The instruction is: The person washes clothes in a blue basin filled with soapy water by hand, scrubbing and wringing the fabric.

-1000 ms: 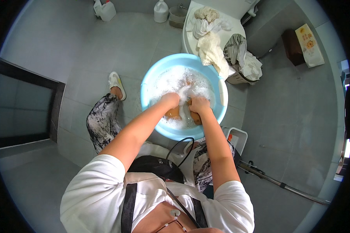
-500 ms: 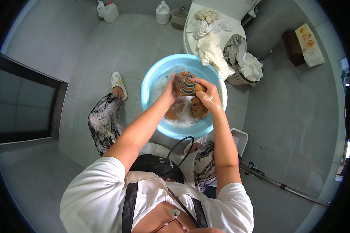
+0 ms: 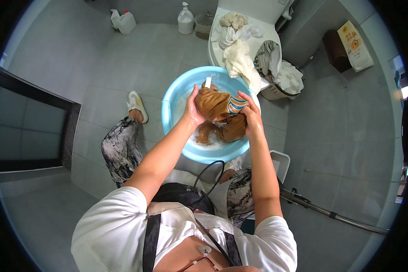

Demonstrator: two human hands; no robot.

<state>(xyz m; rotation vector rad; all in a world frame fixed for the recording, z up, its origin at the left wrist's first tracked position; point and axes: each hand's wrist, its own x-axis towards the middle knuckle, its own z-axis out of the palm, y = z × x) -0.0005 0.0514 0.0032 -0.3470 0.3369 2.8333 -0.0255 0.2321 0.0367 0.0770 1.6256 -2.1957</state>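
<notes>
Brown garment (image 3: 220, 109), wet, with a small striped patch at its upper right: held above the soapy water in the light blue basin (image 3: 170, 106), which sits on the tiled floor (image 3: 122, 63). It lies directly between the two hands and touches both. Left hand (image 3: 192, 109): closed around the garment's left end, fingers curled onto the cloth. Right hand (image 3: 251, 115): closed over the right end, just below the patch. Both hands equally near. The bunched upper part runs left to right from hand to hand; a second fold hangs from the right hand down and left into the foam. Beside the basin: white shoe (image 3: 138, 105); pale laundry (image 3: 240, 63) heaped beyond the rim.
</notes>
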